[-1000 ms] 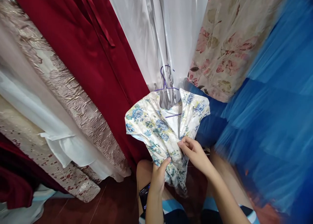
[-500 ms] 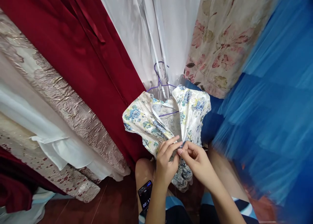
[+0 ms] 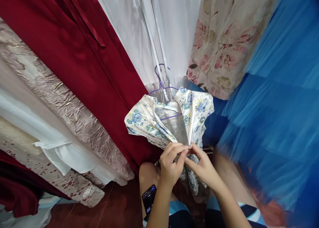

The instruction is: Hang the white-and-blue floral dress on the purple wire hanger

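Observation:
A white dress with blue and yellow flowers (image 3: 139, 116) hangs on a purple hanger (image 3: 160, 83), its front neckline open in a deep V. At the bottom of the V, my left hand (image 3: 173, 160) pinches the left front edge between thumb and fingers. My right hand (image 3: 200, 163) pinches the opposite front edge, the fingertips of both hands meeting there. Whatever fastening lies between the fingertips is hidden. Below the hands, the dress's lower part hangs bunched between my knees.
A red garment (image 3: 99, 71), a white one (image 3: 174, 28), a pink-flowered one (image 3: 221, 45) and a blue tulle one (image 3: 269, 115) hang around. Pale textured garments (image 3: 67, 88) are at left. A phone (image 3: 149, 199) showing a timer rests on my left thigh. The floor (image 3: 109, 201) is reddish tile.
Both hands have drawn close together, fingertips now meeting, and the front edges are pulled tauter. The small dark piece between the fingers is now covered. The dress's lower part has shifted slightly.

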`<state>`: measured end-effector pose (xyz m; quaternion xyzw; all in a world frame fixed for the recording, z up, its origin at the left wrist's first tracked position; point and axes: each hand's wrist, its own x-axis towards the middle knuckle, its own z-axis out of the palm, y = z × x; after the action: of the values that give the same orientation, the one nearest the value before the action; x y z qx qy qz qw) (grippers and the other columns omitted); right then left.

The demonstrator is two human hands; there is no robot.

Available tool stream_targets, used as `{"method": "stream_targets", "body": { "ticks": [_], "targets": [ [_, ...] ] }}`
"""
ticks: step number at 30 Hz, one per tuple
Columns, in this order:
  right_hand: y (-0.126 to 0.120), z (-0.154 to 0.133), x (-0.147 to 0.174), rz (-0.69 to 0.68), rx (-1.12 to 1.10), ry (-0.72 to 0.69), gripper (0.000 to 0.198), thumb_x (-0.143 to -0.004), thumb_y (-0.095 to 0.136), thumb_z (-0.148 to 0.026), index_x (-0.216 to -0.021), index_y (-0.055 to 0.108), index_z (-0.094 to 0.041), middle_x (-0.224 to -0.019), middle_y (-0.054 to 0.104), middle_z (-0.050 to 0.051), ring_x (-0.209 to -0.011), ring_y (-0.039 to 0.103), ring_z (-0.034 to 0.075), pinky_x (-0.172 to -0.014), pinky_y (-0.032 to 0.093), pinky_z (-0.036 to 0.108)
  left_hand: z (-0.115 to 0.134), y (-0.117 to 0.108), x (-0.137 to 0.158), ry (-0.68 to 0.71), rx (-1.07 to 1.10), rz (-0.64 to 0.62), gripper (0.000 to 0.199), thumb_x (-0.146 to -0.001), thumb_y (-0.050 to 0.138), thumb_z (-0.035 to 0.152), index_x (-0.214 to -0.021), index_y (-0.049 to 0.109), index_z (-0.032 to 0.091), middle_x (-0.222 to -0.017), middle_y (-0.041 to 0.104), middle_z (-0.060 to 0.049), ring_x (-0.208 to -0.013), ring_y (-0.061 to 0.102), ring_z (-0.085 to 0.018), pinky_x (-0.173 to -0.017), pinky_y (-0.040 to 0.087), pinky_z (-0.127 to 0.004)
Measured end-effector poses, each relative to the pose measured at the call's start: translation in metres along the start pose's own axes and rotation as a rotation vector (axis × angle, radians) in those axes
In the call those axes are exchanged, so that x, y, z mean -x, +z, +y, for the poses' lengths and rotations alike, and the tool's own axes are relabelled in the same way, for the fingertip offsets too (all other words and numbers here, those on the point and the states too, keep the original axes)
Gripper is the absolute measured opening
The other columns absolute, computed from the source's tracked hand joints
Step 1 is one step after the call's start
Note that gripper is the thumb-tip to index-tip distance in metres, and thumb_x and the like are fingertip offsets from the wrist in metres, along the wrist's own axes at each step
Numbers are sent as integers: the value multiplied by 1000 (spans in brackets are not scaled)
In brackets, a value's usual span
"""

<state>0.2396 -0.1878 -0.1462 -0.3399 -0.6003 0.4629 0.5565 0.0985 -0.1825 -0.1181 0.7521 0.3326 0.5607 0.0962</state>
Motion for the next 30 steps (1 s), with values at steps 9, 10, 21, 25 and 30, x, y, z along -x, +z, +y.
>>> {"method": "stream_targets", "body": {
  "ticks": [9,10,21,25,30],
  "targets": [
    [-13,-10,-2,-61,19,63,28,-92,65,-31,-72,49,-20,-69,50,-2,-69,45,15,-64,35,28,5,2,-41,-155,-117,122,9,-90,63,14,-87,69,20,-101,70,-5,-97,66,-19,-84,52,-31],
    [-16,-11,-2,-76,29,69,29,-91,66,-30,-72,48,-20,-69,50,-3,-69,45,15,-64,34,27,3,1,-53,-130,-127,152,8,-90,64,15,-87,69,20,-99,70,-4,-97,66,-19,-84,52,-32],
    [-28,-20,0,-152,66,100,33,-93,65,-35,-70,46,-19,-68,46,-4,-67,42,13,-62,30,27,-33,-18,-179,84,-322,314,2,-84,73,23,-82,72,22,-107,71,-4,-109,58,-25,-97,46,-44],
    [-29,-21,3,-223,104,146,31,-91,66,-34,-70,48,-19,-68,48,-3,-68,45,13,-64,34,26,-41,-22,-189,13,-151,281,7,-88,68,25,-87,72,20,-94,73,-5,-92,65,-20,-85,51,-35],
    [-28,-15,4,-260,155,210,29,-91,66,-31,-70,50,-19,-68,51,-3,-67,49,14,-63,35,26,-37,-23,-172,2,-71,249,13,-91,65,29,-93,71,18,-90,72,-4,-85,67,-17,-77,52,-29]
  ]
}}
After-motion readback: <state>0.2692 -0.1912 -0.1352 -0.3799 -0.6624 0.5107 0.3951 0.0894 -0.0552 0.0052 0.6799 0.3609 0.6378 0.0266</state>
